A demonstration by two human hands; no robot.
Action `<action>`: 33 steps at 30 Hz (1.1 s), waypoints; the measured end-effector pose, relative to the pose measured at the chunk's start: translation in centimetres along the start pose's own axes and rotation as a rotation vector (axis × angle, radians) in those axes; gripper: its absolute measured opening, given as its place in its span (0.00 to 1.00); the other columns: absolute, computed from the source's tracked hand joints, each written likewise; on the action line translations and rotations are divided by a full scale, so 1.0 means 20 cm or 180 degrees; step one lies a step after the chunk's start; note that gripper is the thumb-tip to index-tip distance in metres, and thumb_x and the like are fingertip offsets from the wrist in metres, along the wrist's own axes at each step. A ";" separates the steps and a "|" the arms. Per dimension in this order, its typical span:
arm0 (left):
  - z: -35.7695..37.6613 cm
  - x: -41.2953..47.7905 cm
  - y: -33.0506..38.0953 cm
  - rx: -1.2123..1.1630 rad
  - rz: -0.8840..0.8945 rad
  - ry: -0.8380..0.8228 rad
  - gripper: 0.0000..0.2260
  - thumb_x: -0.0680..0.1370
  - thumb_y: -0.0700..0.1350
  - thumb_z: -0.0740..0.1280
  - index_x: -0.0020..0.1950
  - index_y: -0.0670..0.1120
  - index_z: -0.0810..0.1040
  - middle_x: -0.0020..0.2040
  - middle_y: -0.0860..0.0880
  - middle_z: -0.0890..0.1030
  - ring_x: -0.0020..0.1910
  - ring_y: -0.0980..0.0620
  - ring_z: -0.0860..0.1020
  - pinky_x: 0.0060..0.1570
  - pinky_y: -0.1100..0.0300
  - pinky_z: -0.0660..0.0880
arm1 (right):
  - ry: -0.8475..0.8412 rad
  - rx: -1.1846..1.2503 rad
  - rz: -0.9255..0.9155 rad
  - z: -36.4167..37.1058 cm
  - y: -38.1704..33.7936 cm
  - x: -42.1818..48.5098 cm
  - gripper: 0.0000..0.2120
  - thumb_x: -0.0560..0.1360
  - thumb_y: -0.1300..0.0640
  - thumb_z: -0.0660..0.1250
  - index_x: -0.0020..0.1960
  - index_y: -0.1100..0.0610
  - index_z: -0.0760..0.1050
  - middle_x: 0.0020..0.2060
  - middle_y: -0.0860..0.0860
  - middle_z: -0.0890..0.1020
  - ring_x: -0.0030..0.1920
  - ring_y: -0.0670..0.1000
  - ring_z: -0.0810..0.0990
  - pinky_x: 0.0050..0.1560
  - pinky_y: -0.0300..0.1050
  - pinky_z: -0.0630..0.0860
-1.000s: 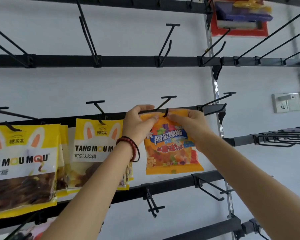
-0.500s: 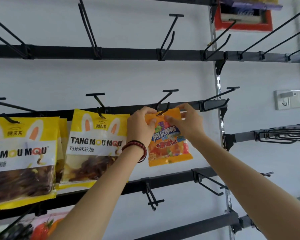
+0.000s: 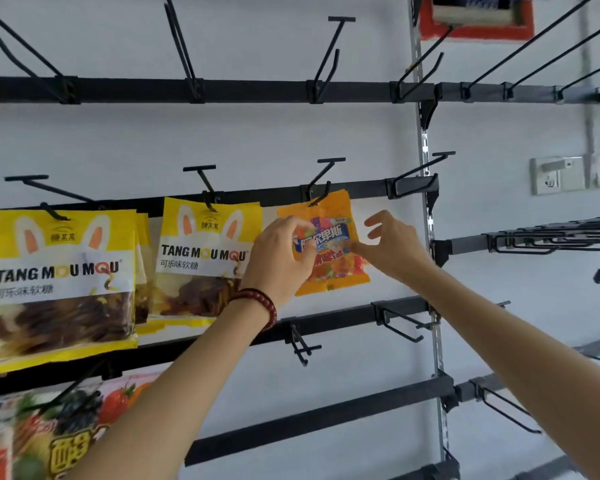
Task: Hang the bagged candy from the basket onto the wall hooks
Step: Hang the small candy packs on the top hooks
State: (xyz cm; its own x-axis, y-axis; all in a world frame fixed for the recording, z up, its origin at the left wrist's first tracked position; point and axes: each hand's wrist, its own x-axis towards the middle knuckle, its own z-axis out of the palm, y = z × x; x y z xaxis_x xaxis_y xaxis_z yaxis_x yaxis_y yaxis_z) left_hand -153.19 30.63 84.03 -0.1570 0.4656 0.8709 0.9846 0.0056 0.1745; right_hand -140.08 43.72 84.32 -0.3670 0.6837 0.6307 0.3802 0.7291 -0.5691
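Obscured items: the left hand covers the left edge and part of the printed front of the orange candy bag. The label text is blurred and only partly legible. The fruit-printed bags at lower left are cut off by the frame, and so is the red box at upper right. Both forearms run out of the picture at the bottom.

Location of the task item: the orange candy bag hangs on a black wall hook on the middle rail, with the lower prong passing through its top edge. It hangs just right of a yellow bagged candy. A larger yellow bag hangs farther left. The orange bag sits slightly tilted.

Left hand: raised to the bag with the knuckles toward the camera. The fingers are curled onto the bag's left part with the thumb beneath, gripping it. A red bead bracelet sits on the wrist.

Right hand: raised at the bag's right side and holding nothing. One extended fingertip touches the bag's front beside the blue label. The remaining fingers are spread and lifted off the bag.

A wall socket is mounted well to the right.
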 end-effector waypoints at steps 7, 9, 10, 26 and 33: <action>-0.23 -0.23 -0.02 0.1283 0.0445 -0.0025 0.06 0.76 0.52 0.63 0.47 0.51 0.74 0.45 0.57 0.80 0.44 0.54 0.77 0.38 0.59 0.72 | 0.0149 -0.0845 -0.0632 -0.01 -0.06 -0.28 0.21 0.74 0.37 0.62 0.61 0.50 0.70 0.56 0.48 0.77 0.53 0.50 0.76 0.43 0.45 0.72; -0.30 -0.29 -0.06 0.1717 0.0483 -0.0044 0.06 0.75 0.53 0.62 0.46 0.51 0.74 0.43 0.55 0.80 0.44 0.51 0.77 0.39 0.57 0.70 | 0.0053 -0.0762 -0.0894 0.02 -0.12 -0.35 0.18 0.74 0.39 0.63 0.57 0.49 0.72 0.54 0.47 0.77 0.52 0.50 0.76 0.47 0.49 0.76; -0.34 -0.32 -0.08 0.1839 0.0476 -0.0069 0.06 0.75 0.53 0.62 0.44 0.51 0.74 0.42 0.55 0.80 0.44 0.50 0.77 0.39 0.56 0.69 | 0.0006 -0.0704 -0.1004 0.03 -0.17 -0.39 0.17 0.74 0.39 0.63 0.56 0.49 0.73 0.54 0.46 0.77 0.53 0.49 0.76 0.48 0.50 0.76; -1.07 -1.47 -0.64 0.2059 -0.0550 -0.0292 0.08 0.76 0.52 0.61 0.45 0.50 0.76 0.40 0.53 0.81 0.41 0.47 0.78 0.36 0.56 0.72 | -0.1177 0.0001 -0.2247 0.95 -0.70 -1.37 0.14 0.74 0.46 0.66 0.56 0.50 0.75 0.51 0.48 0.79 0.53 0.55 0.77 0.39 0.42 0.63; -1.20 -2.11 -0.83 0.2028 -0.1279 -0.0857 0.06 0.76 0.49 0.62 0.48 0.49 0.77 0.41 0.54 0.82 0.40 0.48 0.79 0.36 0.56 0.72 | -0.2126 0.0239 -0.2015 1.41 -0.78 -1.82 0.14 0.75 0.45 0.64 0.58 0.49 0.74 0.54 0.47 0.78 0.54 0.52 0.77 0.40 0.44 0.70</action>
State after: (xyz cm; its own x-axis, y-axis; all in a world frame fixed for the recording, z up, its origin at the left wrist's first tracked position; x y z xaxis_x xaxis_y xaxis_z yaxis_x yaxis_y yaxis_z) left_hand -164.70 -10.28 55.36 -0.5653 0.5177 0.6422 0.7236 0.6850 0.0847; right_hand -156.54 8.24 55.41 -0.9101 0.0157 0.4140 -0.1061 0.9572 -0.2694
